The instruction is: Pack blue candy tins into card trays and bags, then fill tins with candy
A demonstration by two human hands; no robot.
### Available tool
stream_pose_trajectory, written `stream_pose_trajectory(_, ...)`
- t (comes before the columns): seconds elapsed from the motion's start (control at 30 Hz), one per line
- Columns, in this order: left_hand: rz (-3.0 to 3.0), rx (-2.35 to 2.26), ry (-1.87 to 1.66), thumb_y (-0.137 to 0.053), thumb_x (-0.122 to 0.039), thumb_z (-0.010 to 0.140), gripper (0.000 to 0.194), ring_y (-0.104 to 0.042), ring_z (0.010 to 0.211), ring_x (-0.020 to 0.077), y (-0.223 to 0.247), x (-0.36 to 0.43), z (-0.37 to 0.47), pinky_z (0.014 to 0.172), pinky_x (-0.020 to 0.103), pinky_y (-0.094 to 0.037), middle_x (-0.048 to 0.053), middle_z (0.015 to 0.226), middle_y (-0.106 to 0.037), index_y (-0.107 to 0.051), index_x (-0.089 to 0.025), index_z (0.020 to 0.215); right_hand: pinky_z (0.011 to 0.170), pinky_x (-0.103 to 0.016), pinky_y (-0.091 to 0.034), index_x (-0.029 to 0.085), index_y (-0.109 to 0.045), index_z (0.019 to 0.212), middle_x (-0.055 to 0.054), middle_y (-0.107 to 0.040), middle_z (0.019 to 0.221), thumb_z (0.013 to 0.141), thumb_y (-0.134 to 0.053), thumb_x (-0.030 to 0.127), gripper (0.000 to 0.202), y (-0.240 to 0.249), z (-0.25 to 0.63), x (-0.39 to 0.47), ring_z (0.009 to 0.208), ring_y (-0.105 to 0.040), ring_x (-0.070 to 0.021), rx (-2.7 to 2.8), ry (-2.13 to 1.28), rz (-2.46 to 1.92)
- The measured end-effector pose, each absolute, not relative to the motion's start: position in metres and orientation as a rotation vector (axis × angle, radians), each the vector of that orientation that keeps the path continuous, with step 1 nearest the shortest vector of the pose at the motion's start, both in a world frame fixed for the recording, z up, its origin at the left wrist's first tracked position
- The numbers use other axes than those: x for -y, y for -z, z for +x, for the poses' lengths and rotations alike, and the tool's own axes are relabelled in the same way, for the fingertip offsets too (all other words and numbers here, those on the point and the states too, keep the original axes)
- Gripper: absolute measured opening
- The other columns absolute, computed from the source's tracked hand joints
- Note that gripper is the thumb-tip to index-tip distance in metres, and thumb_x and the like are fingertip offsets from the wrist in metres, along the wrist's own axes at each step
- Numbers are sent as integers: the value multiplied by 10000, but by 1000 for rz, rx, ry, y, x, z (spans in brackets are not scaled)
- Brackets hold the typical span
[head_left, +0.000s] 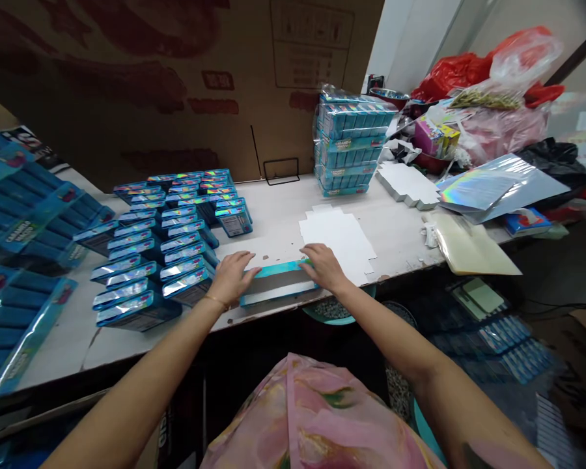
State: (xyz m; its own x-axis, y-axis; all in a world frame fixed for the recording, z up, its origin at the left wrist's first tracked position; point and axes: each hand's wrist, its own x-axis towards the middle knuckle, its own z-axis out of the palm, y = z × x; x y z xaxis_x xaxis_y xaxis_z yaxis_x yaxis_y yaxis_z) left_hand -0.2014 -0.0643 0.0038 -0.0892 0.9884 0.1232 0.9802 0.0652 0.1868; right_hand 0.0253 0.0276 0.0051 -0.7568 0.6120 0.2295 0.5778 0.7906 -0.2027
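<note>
An open, shallow blue tray box (279, 284) with a grey inside lies at the front edge of the white table. My left hand (232, 279) is at the box's left end, its thumb and fingers apart. At the right end, my right hand (322, 266) has its fingers bent over the far corner and grips the box wall. Flat white card blanks (339, 238) lie just right of the box, partly behind my right hand. Rows of small blue packs (183, 247) stand to the left of my left hand.
Wrapped blue packs (349, 143) are stacked at the back beside a large cardboard box (176, 85). More blue trays (24, 228) stand at far left. A wire stand (280, 172) is behind. White blanks (407, 184) and plastic sheets (498, 189) lie right. A basin (329, 311) sits below the edge.
</note>
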Motion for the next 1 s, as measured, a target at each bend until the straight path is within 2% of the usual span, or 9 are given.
stream_pose_trajectory(0.13, 1968, -1981, 117, -454, -377, 755, 379, -536, 963, 208, -3, 30, -211, 810, 290, -402, 60, 1024, -616, -547, -193, 1074, 737, -280, -390, 223, -575, 1038, -59, -590, 1052, 744, -533, 352, 325, -12, 0, -65, 951, -524, -211, 3118, -358, -1061)
stream_pose_trajectory(0.23, 2070, -1855, 280, -450, -375, 752, 327, -555, 924, 213, -1, 22, -209, 782, 292, -412, 71, 999, -618, -577, -194, 993, 672, -262, -399, 229, -597, 982, -60, -607, 1019, 714, -556, 385, 313, -10, -10, -78, 919, -548, -217, 3319, -398, -975)
stream_pose_trajectory(0.37, 2232, -1861, 357, -392, -298, 788, 256, -563, 890, 218, 3, 29, -199, 739, 315, -430, 95, 995, -599, -563, -173, 933, 645, -276, -408, 223, -555, 983, -60, -614, 967, 746, -508, 267, 246, 1, -10, -74, 859, -567, -208, 3361, -145, -801)
stream_pose_trajectory(0.5, 2255, -1940, 447, -299, -157, 815, 273, -556, 902, 247, 8, 37, -182, 704, 356, -437, 129, 953, -596, -544, -148, 934, 646, -309, -420, 195, -507, 1002, -86, -594, 952, 832, -343, 140, 243, 18, -12, -59, 858, -551, -205, 3294, 126, -609)
stream_pose_trajectory(0.63, 2194, -2005, 535, -256, -88, 812, 305, -570, 883, 262, 8, 40, -169, 686, 367, -440, 146, 904, -604, -529, -128, 943, 654, -328, -428, 164, -514, 975, -111, -576, 940, 855, -277, 105, 271, 24, -16, -51, 877, -525, -211, 3263, 148, -565)
stream_pose_trajectory(0.73, 2164, -2025, 538, -244, -79, 809, 311, -589, 851, 252, 5, 43, -172, 679, 364, -444, 144, 916, -603, -502, -127, 975, 740, -312, -418, 167, -510, 1018, -96, -562, 1005, 863, -332, 169, 236, 15, -4, -55, 938, -499, -191, 3139, -6, -687)
stream_pose_trajectory(0.83, 2107, -2053, 521, -250, -67, 786, 323, -598, 841, 242, 4, 47, -178, 682, 360, -446, 138, 991, -585, -477, -133, 1006, 808, -303, -393, 156, -453, 1136, -98, -530, 1092, 865, -356, 327, 335, 5, 20, -58, 1005, -473, -195, 2734, -143, -1196)
stream_pose_trajectory(0.9, 2029, -2099, 467, -288, -127, 783, 307, -595, 853, 251, 4, 49, -179, 692, 370, -447, 135, 1021, -580, -456, -141, 1040, 797, -303, -398, 156, -444, 1157, -93, -544, 1080, 847, -358, 406, 407, 3, 33, -59, 975, -500, -199, 2577, -278, -1463)
stream_pose_trajectory(1.0, 1980, -2158, 335, -336, -301, 795, 350, -569, 924, 260, 4, 45, -172, 738, 379, -440, 134, 1086, -560, -416, -160, 1105, 749, -288, -419, 185, -476, 1119, -68, -567, 1061, 804, -423, 422, 398, 6, 31, -62, 942, -532, -201, 2681, -437, -1556)
